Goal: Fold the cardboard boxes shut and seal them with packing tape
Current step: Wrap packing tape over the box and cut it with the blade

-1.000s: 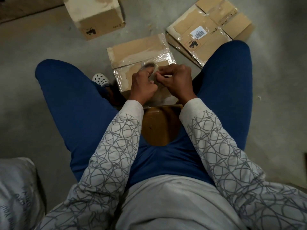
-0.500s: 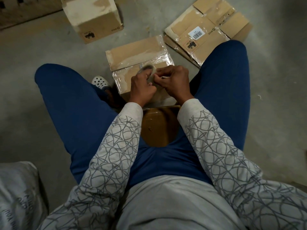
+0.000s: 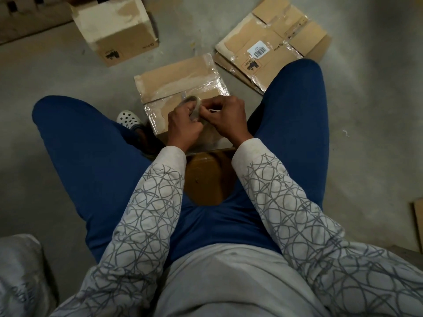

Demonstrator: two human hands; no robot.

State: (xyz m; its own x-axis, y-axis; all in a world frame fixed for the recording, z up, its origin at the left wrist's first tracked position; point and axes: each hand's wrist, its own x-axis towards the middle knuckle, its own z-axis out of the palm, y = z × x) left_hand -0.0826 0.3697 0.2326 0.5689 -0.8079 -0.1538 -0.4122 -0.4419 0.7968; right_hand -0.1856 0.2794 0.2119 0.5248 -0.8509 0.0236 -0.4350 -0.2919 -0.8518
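A closed cardboard box (image 3: 176,82) with shiny clear tape across its top sits on the floor between my knees. Above its near half my left hand (image 3: 184,128) grips a roll of clear packing tape (image 3: 191,102), fingers through the core. My right hand (image 3: 227,117) touches the roll from the right, fingertips pinched at the tape's edge. The near part of the box top is hidden behind both hands.
A second closed box (image 3: 119,28) stands at the back left. Flattened cartons (image 3: 272,44) with a barcode label lie at the back right. A brown wooden stool seat (image 3: 206,179) shows under my thighs. A grey sack (image 3: 20,271) sits at the lower left, on concrete floor.
Both hands stay together on the roll over the box, with only small finger movements at the tape's edge. The view has shifted slightly.
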